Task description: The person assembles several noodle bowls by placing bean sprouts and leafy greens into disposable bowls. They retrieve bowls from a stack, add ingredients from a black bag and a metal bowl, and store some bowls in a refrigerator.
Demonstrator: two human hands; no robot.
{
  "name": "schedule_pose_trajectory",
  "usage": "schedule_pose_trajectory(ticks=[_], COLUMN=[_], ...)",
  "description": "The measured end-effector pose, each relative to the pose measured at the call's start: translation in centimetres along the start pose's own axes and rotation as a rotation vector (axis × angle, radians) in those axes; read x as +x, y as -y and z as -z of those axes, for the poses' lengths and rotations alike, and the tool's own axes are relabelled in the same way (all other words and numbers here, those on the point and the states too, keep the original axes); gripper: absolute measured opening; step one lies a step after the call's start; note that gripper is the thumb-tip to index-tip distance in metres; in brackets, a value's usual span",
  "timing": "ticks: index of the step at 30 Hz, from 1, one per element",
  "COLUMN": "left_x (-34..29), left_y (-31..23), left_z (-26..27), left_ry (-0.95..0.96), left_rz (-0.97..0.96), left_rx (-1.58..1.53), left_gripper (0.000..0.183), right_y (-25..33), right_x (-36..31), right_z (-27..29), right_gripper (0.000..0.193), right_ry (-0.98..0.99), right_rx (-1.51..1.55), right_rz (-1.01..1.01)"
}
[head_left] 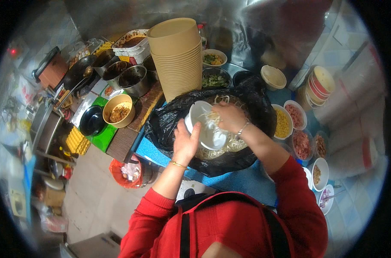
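My left hand (187, 144) grips a white bowl (198, 111) by its side, tilted with its mouth turned toward my right hand. Bean sprouts (213, 118) trail from the closed fingers of my right hand (230, 117) at the bowl's rim. Both hands are over a black plastic bag (169, 116), spread wide around a heap of bean sprouts (234, 144). How full the bowl is, I cannot tell. Just behind the bag rises a tall stack of tan paper bowls (176, 56).
To the right stand bowls of yellow corn (282, 123), pink minced meat (302, 144) and other toppings. At the left are metal pots (134, 81), a brown bowl of cooked food (119, 112), a black bowl (92, 120) and a wok (79, 71). A red-lined bin (126, 172) sits below.
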State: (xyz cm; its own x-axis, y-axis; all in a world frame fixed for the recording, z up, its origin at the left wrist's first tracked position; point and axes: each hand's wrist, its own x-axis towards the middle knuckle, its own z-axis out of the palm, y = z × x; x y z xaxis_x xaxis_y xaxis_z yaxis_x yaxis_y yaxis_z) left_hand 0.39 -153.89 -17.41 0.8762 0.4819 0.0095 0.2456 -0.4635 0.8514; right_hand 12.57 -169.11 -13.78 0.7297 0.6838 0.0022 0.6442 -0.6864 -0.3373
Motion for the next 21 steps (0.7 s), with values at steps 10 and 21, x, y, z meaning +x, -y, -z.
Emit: schedule_pose_trajectory(ticks=[10, 21], left_x=[-0.2, -0.5], left_y=[4.6, 5.0], left_z=[-2.9, -2.0], left_ry=[0.08, -0.102], left_rz=[0.102, -0.067], left_rx=[-0.588, -0.767], left_gripper=[0.052, 0.043], right_y=[1.8, 0.5], right_x=[0.6, -2.5], right_z=[-0.5, 1.4], right_gripper=[0.05, 0.047], right_ry=[-0.013, 0.006], right_rx=[0.065, 0.074], right_rz=[0.078, -0.006])
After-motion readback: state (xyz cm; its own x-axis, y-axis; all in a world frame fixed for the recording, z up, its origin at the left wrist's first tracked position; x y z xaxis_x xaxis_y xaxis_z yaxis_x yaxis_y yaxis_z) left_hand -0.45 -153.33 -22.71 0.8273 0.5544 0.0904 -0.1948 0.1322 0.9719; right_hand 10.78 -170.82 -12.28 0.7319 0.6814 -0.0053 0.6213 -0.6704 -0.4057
